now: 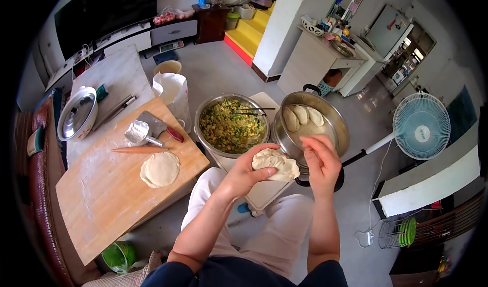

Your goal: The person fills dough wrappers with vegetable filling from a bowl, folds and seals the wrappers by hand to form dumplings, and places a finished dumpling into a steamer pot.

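Note:
A large pleated dumpling (275, 165) rests in my left hand (247, 170), whose fingers and thumb are wrapped round it. To its right, my right hand (321, 162) is raised apart from the dumpling, in front of the pot's near rim. Its fingers are bent and partly spread, with nothing visible in them. Several folded dumplings (301, 115) lie inside the steel pot (341, 127). Left of the pot is a steel bowl of chopped green and yellow filling (231, 124), with dark chopsticks (254, 109) across its right side.
A floured wooden board (107, 195) at left bears flat dough rounds (160, 169), a rolling pin (137, 149), a cleaver (152, 123) and a flour scoop (137, 132). A lidded white basin (78, 113) sits beyond. A fan (421, 126) stands at right.

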`<act>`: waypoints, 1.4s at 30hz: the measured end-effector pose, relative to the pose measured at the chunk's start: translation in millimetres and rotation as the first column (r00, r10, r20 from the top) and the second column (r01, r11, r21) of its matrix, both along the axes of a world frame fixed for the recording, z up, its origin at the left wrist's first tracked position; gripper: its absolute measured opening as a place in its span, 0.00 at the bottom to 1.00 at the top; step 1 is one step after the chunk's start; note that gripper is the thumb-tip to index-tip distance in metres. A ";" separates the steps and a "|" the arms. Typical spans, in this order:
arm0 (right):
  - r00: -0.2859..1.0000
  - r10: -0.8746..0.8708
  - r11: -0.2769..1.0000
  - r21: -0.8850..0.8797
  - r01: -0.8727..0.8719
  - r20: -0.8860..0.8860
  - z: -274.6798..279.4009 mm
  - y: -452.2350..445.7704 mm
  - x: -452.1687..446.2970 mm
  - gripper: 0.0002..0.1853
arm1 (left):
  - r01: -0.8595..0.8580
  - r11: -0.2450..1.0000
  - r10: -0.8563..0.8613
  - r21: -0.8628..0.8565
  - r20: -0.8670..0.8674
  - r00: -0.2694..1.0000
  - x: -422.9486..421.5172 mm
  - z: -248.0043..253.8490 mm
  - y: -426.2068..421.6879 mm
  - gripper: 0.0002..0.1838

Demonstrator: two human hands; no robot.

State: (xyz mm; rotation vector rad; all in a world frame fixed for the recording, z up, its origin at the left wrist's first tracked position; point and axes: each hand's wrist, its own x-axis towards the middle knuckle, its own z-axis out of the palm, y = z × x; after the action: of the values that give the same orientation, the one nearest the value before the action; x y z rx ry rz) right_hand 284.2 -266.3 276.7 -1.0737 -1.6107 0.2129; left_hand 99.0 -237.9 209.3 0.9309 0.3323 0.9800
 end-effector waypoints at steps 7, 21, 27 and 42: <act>0.954 0.066 0.987 0.122 -0.106 0.292 -13.6 8.0 -4.5 0.13 | -0.092 0.992 0.099 0.085 -0.075 0.992 10.9 -6.6 2.0 0.26; 0.992 0.093 0.981 0.161 -0.105 0.081 -39.1 4.6 29.5 0.24 | -0.210 0.913 0.182 0.350 0.111 0.977 18.5 -14.2 10.5 0.27; 0.989 0.047 0.976 0.203 -0.076 0.143 -46.7 5.8 22.3 0.16 | -0.162 0.966 0.109 0.200 0.253 0.961 25.9 -24.8 9.1 0.29; 0.872 0.435 0.595 -0.655 -0.466 -0.225 -60.2 25.1 62.9 0.53 | 0.090 0.965 -0.024 0.248 -0.256 0.966 52.7 -41.5 16.2 0.28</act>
State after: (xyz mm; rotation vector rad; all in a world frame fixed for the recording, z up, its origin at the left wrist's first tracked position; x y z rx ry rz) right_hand 347.0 -241.2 216.4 -1.1605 -1.7847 1.2777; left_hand 151.7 -221.7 167.8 1.3019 0.3940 0.8654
